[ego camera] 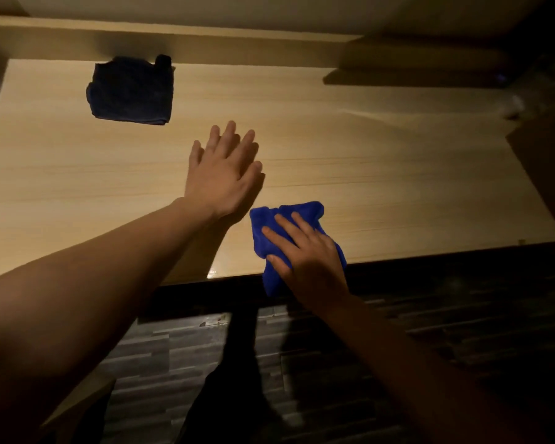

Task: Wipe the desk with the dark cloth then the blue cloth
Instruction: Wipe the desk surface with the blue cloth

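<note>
The light wooden desk (382,174) fills the upper half of the view. A folded dark cloth (130,91) lies at its back left, untouched. My left hand (223,171) rests flat on the desk's middle, fingers spread, holding nothing. My right hand (308,254) presses down on a bright blue cloth (289,216) at the desk's front edge; part of the cloth hangs over that edge.
A raised wooden ledge (173,43) runs along the back of the desk. A dark boxy shape (548,161) sits at the right edge. Below the front edge is a dark striped floor (430,331).
</note>
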A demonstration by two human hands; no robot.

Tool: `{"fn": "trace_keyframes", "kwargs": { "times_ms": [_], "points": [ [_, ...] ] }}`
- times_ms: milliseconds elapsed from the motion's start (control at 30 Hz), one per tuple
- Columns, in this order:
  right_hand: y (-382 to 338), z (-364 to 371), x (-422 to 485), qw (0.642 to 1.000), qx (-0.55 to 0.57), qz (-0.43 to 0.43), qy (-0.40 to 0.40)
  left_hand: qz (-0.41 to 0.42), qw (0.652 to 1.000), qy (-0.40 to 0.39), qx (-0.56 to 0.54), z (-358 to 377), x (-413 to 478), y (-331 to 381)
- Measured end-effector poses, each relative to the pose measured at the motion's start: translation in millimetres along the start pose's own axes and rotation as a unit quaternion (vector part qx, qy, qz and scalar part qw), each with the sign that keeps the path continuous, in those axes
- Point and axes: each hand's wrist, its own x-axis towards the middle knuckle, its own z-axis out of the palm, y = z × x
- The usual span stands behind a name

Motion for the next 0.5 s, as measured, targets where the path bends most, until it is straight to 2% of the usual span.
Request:
{"fn": "trace_keyframes", "kwargs": {
  "times_ms": [67, 167, 300, 400, 500],
  "points": [
    [1.6, -3.8, -11.2, 1.0, 0.011, 0.003, -0.009, 0.006, 1.0, -0.013, -0.019, 5.2, 10.6, 20.0],
    [6.7, -12.2, -25.7, 0.995, 0.094, 0.022, -0.003, 0.0, 0.999, -0.029, -0.015, 17.2, 13.0, 33.2],
    [27.5, -39.6, -4.7, 0.978, 0.192, 0.015, 0.074, -0.022, 0.998, -0.041, 0.036, 27.6, 12.3, 34.4],
    [52.0, -70.3, 43.8, 0.98, 0.166, 0.041, 0.097, -0.023, 0.997, -0.046, 0.049, 28.3, 13.5, 35.9],
    [76.4, -82.4, 105.8, 0.988, 0.1, 0.099, 0.06, -0.027, 0.997, -0.047, 0.055, 29.3, 14.2, 36.8]
  ]
}}
